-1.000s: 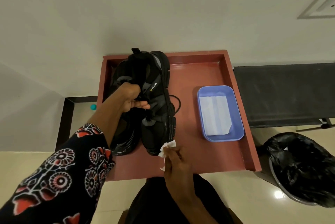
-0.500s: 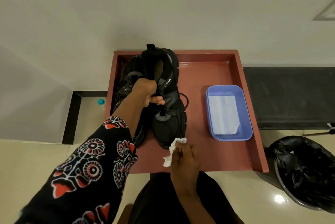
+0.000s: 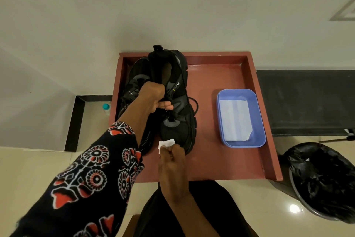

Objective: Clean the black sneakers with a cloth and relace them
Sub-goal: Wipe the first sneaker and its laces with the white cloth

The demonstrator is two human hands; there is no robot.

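Note:
Two black sneakers stand side by side at the left of a red-brown tray table (image 3: 221, 162). My left hand (image 3: 153, 98) grips the tongue area of the right sneaker (image 3: 178, 106), toe pointing toward me. The left sneaker (image 3: 134, 85) is partly hidden behind my left arm. My right hand (image 3: 171, 156) holds a small white cloth (image 3: 166, 143) pressed against the toe of the right sneaker. A loop of black lace (image 3: 194, 103) hangs off that shoe's right side.
A blue plastic tub (image 3: 241, 145) with folded white wipes sits on the tray's right half. A bin lined with a black bag (image 3: 322, 181) stands on the floor at the right. A dark bench (image 3: 305, 100) runs behind it. A small bottle (image 3: 106, 107) stands left of the table.
My right hand has moved the cloth from beside the toe up onto the toe of the right sneaker. My left hand keeps its hold. The camera has shifted slightly.

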